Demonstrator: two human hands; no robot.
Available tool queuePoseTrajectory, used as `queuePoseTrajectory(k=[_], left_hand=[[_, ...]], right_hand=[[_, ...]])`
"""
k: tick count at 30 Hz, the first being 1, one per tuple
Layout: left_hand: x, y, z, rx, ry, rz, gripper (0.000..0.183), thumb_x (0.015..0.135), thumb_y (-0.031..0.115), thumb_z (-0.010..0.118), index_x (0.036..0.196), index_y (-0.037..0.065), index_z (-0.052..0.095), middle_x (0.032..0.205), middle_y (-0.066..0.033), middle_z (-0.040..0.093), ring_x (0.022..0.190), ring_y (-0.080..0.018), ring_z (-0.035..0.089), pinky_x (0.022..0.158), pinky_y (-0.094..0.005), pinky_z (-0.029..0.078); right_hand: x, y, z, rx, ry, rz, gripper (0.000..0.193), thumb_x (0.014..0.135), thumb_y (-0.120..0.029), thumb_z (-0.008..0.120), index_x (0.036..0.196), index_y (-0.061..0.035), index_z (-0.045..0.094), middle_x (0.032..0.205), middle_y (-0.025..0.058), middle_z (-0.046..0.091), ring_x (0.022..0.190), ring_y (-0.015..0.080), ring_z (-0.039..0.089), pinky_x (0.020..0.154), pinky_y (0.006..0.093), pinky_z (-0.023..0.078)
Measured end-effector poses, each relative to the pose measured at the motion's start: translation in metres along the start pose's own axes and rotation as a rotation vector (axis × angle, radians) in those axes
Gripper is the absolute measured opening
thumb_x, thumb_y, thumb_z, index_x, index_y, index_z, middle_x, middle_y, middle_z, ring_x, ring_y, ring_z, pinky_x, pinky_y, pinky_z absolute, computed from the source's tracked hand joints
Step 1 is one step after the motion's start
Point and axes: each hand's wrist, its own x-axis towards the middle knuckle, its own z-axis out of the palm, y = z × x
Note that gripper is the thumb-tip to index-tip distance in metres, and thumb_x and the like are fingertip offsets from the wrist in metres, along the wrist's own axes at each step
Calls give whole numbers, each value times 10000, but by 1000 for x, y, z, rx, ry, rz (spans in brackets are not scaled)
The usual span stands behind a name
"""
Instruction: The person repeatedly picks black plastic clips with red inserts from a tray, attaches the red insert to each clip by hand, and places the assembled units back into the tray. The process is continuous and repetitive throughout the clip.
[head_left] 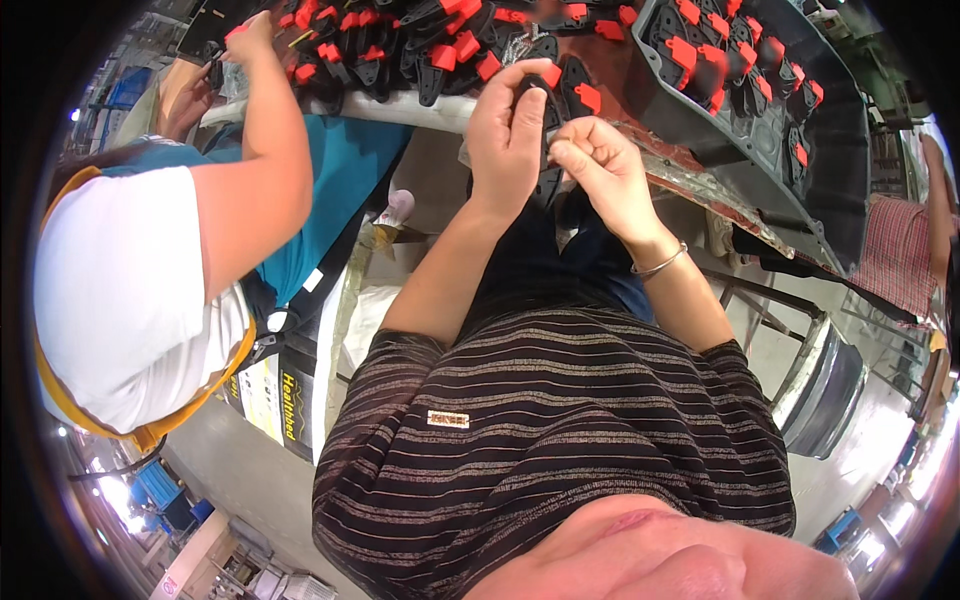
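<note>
My left hand (508,140) is closed around a long black plastic part (549,184), its thumb pressed along the upper end. The part's lower end hangs below the fingers. Close on its right side, my right hand (608,178) is closed in a pinch against the part's edge; whatever is between those fingertips is too small to make out. Just beyond my hands lies another black part with a red tab (585,97). Small silvery metal pieces (524,46) lie in a loose heap behind my left hand.
Many red-tabbed black parts (440,55) cover the worktable's far left. At the right stands a large dark grey bin (845,140) holding several more. A co-worker in a white top (130,290) reaches over the table at my left. A round stool (825,390) stands at the right.
</note>
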Motion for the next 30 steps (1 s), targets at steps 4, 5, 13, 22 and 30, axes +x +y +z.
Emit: queuePoseTrajectory(k=[4, 5, 13, 22, 30], left_hand=[[-1, 5, -13, -82, 12, -24, 267, 939, 65, 521, 1194, -11, 546, 995, -43, 584, 844, -87, 526, 759, -208, 433], [-4, 8, -19, -108, -45, -8, 317, 977, 172, 497, 1238, -7, 514, 1001, -50, 588, 869, -85, 529, 788, -227, 429], [-20, -7, -66, -696, -271, -840, 329, 989, 262, 475, 1137, -18, 561, 949, -64, 626, 860, -125, 609, 776, -256, 494], [-13, -13, -63, -414, 1, -731, 291, 876, 114, 653, 1129, 18, 547, 913, -22, 627, 760, -59, 581, 617, -180, 449], [13, -42, -46, -444, -55, -583, 261, 869, 40, 636, 1110, 11, 539, 987, -48, 649, 801, -69, 600, 643, -195, 455]], right_hand=[[1, 5, 2, -122, -41, 18, 219, 847, -79, 696, 1030, -13, 596, 942, -2, 622, 861, 51, 557, 741, 223, 464], [2, 5, 2, -201, -51, 44, 225, 827, -74, 712, 1019, -21, 609, 942, 8, 637, 863, 69, 576, 747, 235, 469], [44, -10, -4, -962, -170, -808, 312, 688, -15, 687, 993, -78, 665, 1058, 59, 648, 985, 275, 587, 841, 382, 483], [61, -9, -10, -1016, 24, -526, 268, 758, -20, 676, 1023, -36, 645, 1086, 120, 639, 1048, 294, 589, 917, 367, 452], [76, -111, -10, -1372, -90, -562, 145, 787, -126, 684, 912, -56, 663, 830, 98, 664, 765, 240, 652, 681, 325, 519]])
